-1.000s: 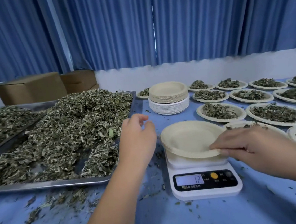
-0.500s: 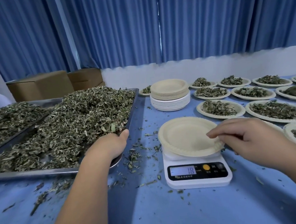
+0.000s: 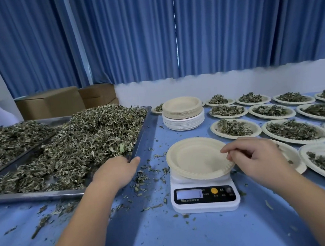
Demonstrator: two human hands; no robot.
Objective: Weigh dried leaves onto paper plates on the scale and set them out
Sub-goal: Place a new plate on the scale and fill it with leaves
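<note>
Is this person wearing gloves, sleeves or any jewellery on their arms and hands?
No. The left hand and the right hand are bare, without gloves. No sleeve covers the left forearm or the right forearm as far as the picture shows, and no ring, watch or wristband is visible.

Centre frame, the white digital scale (image 3: 204, 200) sits with its display lit, and one empty cream paper plate (image 3: 197, 159) rests on top. At left the dried grey-green leaves (image 3: 80, 142) are heaped high. The stack of spare plates (image 3: 182, 113) stands behind the scale, and leaf-filled plates (image 3: 235, 128) lie in rows across the right.
</note>
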